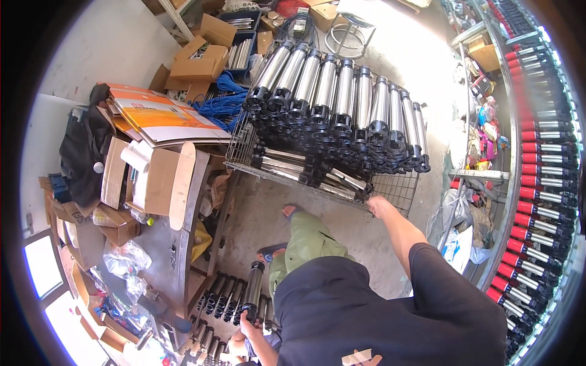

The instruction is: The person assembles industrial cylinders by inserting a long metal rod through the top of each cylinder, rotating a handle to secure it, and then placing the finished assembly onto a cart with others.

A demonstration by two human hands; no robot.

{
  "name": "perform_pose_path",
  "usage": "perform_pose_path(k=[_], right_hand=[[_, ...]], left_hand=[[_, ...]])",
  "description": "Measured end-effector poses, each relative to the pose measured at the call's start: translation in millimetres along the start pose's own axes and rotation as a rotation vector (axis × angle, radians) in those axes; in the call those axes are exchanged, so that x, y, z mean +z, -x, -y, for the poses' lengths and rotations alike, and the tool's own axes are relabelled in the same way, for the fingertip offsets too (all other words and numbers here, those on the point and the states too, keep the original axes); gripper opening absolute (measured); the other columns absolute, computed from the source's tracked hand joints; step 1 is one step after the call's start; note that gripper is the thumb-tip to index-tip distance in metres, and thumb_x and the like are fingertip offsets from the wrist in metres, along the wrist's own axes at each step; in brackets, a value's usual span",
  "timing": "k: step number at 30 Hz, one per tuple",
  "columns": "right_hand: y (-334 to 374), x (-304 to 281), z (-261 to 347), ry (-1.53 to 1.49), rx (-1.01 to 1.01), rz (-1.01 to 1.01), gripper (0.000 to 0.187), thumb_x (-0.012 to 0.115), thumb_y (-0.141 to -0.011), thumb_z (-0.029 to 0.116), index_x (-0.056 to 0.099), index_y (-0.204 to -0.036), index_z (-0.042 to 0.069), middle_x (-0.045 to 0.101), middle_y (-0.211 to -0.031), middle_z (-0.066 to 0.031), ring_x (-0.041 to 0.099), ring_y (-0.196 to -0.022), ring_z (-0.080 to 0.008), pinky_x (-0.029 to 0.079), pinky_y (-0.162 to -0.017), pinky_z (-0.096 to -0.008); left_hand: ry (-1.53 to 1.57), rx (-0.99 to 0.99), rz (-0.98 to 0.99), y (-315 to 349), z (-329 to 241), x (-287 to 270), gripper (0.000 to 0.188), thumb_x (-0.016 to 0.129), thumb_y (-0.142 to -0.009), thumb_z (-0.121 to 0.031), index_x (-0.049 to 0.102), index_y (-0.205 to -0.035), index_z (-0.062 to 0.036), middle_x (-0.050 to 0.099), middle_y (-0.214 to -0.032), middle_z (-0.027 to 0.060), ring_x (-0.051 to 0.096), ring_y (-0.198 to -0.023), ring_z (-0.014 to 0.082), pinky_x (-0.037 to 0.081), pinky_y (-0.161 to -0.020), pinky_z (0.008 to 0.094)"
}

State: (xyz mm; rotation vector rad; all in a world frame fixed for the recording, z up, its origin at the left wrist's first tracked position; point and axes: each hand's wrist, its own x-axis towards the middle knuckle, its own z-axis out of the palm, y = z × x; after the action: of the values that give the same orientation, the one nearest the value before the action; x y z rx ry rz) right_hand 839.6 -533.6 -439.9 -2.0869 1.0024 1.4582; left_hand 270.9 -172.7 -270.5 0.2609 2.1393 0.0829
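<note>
My left hand (247, 324) is low at the left, closed around the lower end of a steel cylinder with black end caps (253, 288), which stands nearly upright. Several similar cylinders (224, 297) stand beside it on the floor. My right arm reaches forward to the near edge of a wire basket (400, 190). There my right hand (378, 206) is closed next to the black end of a cylinder lying inside (347, 180). Whether its fingers grip that end or the basket's wire rim, I cannot tell. Rows of upright cylinders (323, 88) fill the basket's far part.
A workbench (165, 256) at the left carries cardboard boxes (157, 180) and plastic bags. Blue cable coils (223, 100) lie beyond it. At the right, a long rack (537, 201) holds red-and-steel cylinders beside shelves of bags. Another forearm (232, 357) may show at the bottom.
</note>
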Motion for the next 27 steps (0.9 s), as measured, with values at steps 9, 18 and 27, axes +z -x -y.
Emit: perform_pose_path(k=[9, 18, 27], right_hand=[[38.9, -18.2, -40.8, -0.205, -0.018, -0.159, 0.023, 0.050, -0.088, 0.010, 0.044, -0.066, 0.011, 0.042, -0.052, -0.0009, 0.036, -0.037, -0.0133, 0.025, -0.033, -0.0307], [17.1, -20.5, -5.3, -0.697, 0.147, 0.246, 0.021, 0.047, -0.090, 0.012, 0.041, -0.070, 0.012, 0.042, -0.054, -0.0006, 0.038, -0.042, -0.0148, 0.031, -0.038, -0.0313], [158.2, 41.7, 0.5, -0.912, 0.236, 0.647, 0.056, 0.058, -0.095, 0.031, 0.021, -0.053, 0.021, 0.023, -0.044, 0.0052, 0.023, -0.034, -0.0107, 0.019, -0.033, -0.0264]], left_hand=[[-0.107, 0.469, -0.106, 35.9, 7.3, -1.4, 0.027, 0.074, -0.075, -0.026, 0.054, -0.075, -0.0068, 0.050, -0.056, 0.0060, 0.044, -0.037, 0.0149, 0.033, -0.032, 0.0270], [-0.020, 0.287, -0.033, 45.8, -14.2, -13.3, 0.027, 0.072, -0.081, -0.028, 0.057, -0.087, -0.0071, 0.052, -0.060, 0.0053, 0.040, -0.036, 0.0115, 0.029, -0.031, 0.0250], [-0.010, 0.760, -0.156, 107.2, -61.1, -83.1, 0.065, 0.080, -0.069, -0.027, 0.058, -0.122, 0.0019, 0.064, -0.098, 0.0118, 0.064, -0.072, 0.0202, 0.052, -0.051, 0.0341]])
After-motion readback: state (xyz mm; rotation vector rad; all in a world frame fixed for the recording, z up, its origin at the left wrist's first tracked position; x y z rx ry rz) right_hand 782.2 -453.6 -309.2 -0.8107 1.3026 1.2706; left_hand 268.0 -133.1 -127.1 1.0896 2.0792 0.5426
